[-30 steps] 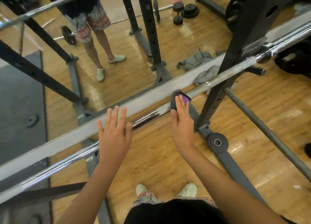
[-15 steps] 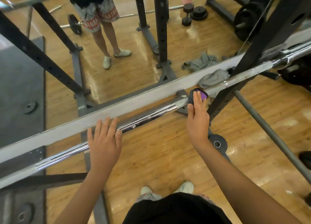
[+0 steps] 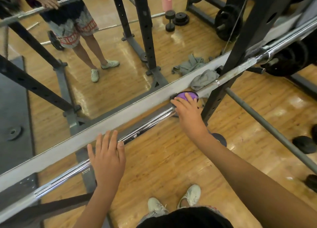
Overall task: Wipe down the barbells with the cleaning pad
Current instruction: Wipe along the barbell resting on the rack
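Head view, looking down over both forearms. A chrome barbell (image 3: 151, 123) runs diagonally from lower left to upper right, close alongside a white ledge (image 3: 120, 115) at the foot of a wall mirror; only a narrow gap separates the 2. On the near side, open wooden floor (image 3: 171, 159) extends to the person's shoes (image 3: 188, 195). To the right the barbell passes a black rack upright (image 3: 212, 101), just beside the right grip (image 3: 187, 109), which bounds travel in that direction; a grey rod (image 3: 274, 130) slants away from the upright toward the lower right. Toward the left the shaft is unobstructed up to the left grip (image 3: 108, 157).

Right grip: arm extended, fingers spread and lightly bent over the pad (image 3: 184, 95), pressing it onto the barbell at the point where polished chrome gives way to a duller, whitish section. Left grip: flat across the shaft, 4 fingers straight and together, tips reaching the ledge, thumb alongside; it holds nothing.

Pad: rounded, purple face with a dark rim. Barbell: mirror-bright, with dark smudges between the grips. A crumpled grey cloth (image 3: 204, 78) lies behind the barbell against the ledge. Floor: glossy, narrow planks.
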The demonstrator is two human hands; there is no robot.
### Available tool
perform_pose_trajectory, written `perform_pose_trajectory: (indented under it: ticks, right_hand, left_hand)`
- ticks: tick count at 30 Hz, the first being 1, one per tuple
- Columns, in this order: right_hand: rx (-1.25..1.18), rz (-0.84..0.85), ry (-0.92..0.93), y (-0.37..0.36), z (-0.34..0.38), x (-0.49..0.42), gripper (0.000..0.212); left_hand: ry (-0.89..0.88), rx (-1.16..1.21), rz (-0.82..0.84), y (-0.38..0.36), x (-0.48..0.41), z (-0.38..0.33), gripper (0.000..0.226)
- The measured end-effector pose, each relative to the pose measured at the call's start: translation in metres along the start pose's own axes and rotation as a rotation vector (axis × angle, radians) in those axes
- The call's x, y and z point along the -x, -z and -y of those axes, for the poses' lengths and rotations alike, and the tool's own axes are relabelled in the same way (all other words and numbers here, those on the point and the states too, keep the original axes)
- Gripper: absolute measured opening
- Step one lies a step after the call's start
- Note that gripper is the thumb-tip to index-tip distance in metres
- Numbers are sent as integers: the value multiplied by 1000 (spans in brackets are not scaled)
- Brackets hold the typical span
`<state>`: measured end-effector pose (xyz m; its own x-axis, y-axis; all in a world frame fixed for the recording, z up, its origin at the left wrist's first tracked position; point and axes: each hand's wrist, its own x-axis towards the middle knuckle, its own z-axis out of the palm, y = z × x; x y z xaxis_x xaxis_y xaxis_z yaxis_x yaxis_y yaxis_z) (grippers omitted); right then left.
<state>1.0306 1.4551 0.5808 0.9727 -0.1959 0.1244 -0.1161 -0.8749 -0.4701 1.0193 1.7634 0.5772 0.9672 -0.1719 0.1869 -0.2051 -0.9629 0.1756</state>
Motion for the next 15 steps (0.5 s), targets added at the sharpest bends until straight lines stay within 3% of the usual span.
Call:
perform_pose_trajectory:
  ticks: [4,8,10,15]
  right_hand:
    - [74,51,153,17,-23,1,62]
    - [-10,-26,-9,21,-24,-6,51]
    - [-25,-8,-12,10,3,0,57]
    - [16,54,260,5,20,12,70]
  left_hand:
    - [-11,19,-9,-1,0,1,52]
    - [-6,16,-10,-2,-2,0,55]
    - [-11,22,-9,0,-2,-1,58]
    - [-16,22,-24,-1,-2,0,60]
